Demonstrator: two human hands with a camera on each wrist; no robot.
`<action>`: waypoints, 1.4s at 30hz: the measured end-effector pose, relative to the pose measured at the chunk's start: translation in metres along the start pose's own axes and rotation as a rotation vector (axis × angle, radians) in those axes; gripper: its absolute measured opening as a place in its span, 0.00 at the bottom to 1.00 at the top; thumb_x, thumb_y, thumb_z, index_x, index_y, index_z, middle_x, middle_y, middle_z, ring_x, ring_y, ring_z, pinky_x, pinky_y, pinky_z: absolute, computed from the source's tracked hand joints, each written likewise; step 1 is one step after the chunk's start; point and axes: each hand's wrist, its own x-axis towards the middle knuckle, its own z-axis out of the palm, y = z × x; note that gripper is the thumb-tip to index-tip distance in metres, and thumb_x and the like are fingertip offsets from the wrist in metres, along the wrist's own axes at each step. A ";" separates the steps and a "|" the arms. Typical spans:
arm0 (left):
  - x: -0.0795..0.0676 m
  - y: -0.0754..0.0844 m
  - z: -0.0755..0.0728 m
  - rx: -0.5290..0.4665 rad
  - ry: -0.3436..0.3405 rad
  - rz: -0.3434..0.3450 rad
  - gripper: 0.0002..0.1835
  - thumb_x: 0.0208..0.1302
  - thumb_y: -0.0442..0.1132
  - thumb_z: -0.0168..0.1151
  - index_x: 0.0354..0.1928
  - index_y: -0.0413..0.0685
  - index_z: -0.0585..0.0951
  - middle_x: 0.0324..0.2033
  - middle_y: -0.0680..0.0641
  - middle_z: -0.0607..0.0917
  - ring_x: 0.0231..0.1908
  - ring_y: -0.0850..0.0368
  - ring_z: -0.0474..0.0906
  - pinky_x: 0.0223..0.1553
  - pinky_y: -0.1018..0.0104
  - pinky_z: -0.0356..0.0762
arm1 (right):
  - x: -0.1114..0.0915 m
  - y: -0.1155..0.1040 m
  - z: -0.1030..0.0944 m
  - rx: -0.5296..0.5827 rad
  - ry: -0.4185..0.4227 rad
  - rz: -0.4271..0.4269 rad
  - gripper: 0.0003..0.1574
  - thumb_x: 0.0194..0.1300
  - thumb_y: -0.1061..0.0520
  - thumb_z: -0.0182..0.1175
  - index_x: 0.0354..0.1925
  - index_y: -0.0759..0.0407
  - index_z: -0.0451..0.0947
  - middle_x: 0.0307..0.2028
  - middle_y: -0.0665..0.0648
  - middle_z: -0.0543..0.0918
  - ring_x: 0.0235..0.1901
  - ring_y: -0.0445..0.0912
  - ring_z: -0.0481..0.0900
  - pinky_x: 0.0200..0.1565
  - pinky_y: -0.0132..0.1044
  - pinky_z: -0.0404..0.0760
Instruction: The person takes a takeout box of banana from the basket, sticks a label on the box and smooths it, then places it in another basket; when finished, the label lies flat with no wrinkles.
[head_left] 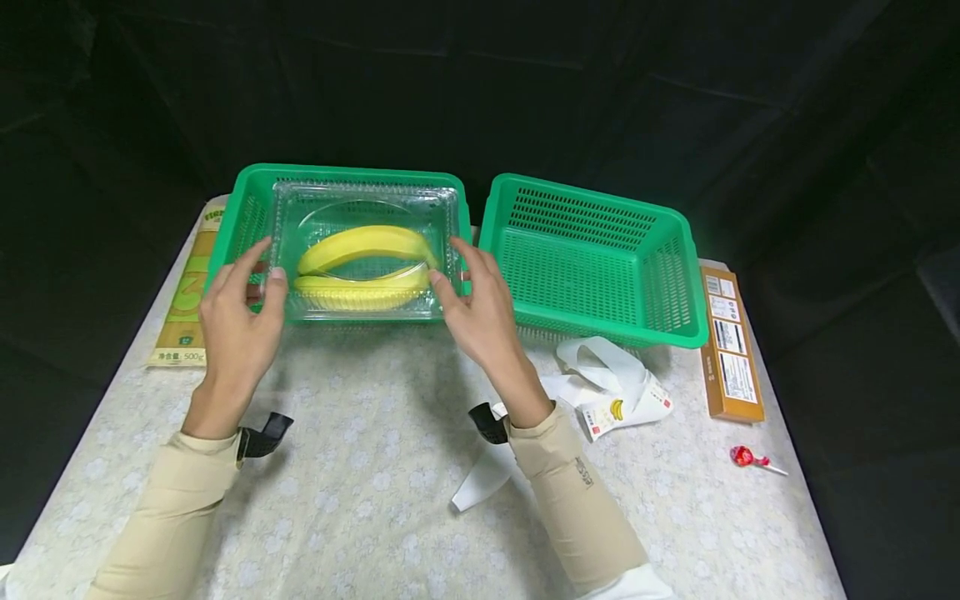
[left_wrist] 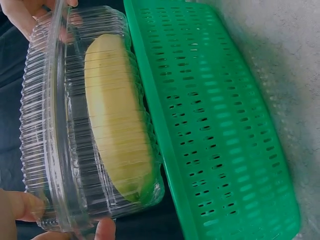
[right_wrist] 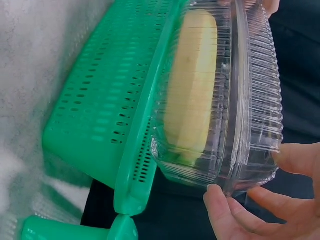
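Observation:
A clear plastic clamshell box [head_left: 279,208] hangs level over the left green basket [head_left: 228,237], held between both hands. Inside lie two yellow bananas [head_left: 367,242]; one banana [left_wrist: 117,110] shows through the ribbed wall in the left wrist view. My left hand [head_left: 243,321] grips the box's left end, thumb toward the near side. At the opposite end, my right hand [head_left: 483,312] pinches the box between thumb and fingers. In the right wrist view, the fingertips [right_wrist: 215,192] touch the box's end near its lid seam, and the lid looks closed.
A second green basket [head_left: 570,279] stands to the right. Before it lies a crumpled white band [head_left: 626,404] with a banana printed on it. An orange-brown box [head_left: 731,350] and a red lollipop [head_left: 742,456] lie at the right edge, a yellow-green package [head_left: 183,312] at the left.

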 end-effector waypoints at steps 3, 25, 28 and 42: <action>-0.001 0.000 0.000 0.002 -0.006 -0.002 0.22 0.72 0.41 0.54 0.67 0.52 0.77 0.50 0.34 0.84 0.40 0.43 0.81 0.42 0.85 0.65 | -0.001 0.002 0.000 0.004 0.002 0.002 0.35 0.74 0.48 0.57 0.74 0.50 0.64 0.70 0.57 0.69 0.55 0.53 0.78 0.43 0.43 0.83; -0.008 0.000 0.000 -0.012 0.000 -0.020 0.22 0.71 0.39 0.56 0.65 0.53 0.79 0.47 0.37 0.85 0.38 0.53 0.80 0.41 0.87 0.67 | -0.006 0.008 -0.003 0.171 0.053 0.063 0.35 0.68 0.52 0.65 0.70 0.52 0.69 0.67 0.58 0.73 0.58 0.56 0.78 0.53 0.51 0.81; -0.010 0.001 0.000 -0.035 -0.005 -0.009 0.21 0.72 0.38 0.56 0.65 0.52 0.79 0.48 0.36 0.84 0.39 0.48 0.81 0.42 0.86 0.67 | -0.009 0.008 -0.004 0.189 0.055 0.081 0.35 0.68 0.51 0.66 0.70 0.53 0.69 0.67 0.57 0.73 0.58 0.56 0.77 0.55 0.51 0.80; -0.011 -0.001 0.001 -0.037 -0.024 -0.039 0.21 0.73 0.41 0.55 0.65 0.51 0.79 0.50 0.36 0.84 0.40 0.46 0.82 0.42 0.83 0.68 | -0.007 0.017 -0.006 0.235 0.024 0.109 0.35 0.65 0.50 0.68 0.68 0.51 0.71 0.66 0.56 0.76 0.58 0.54 0.77 0.57 0.49 0.80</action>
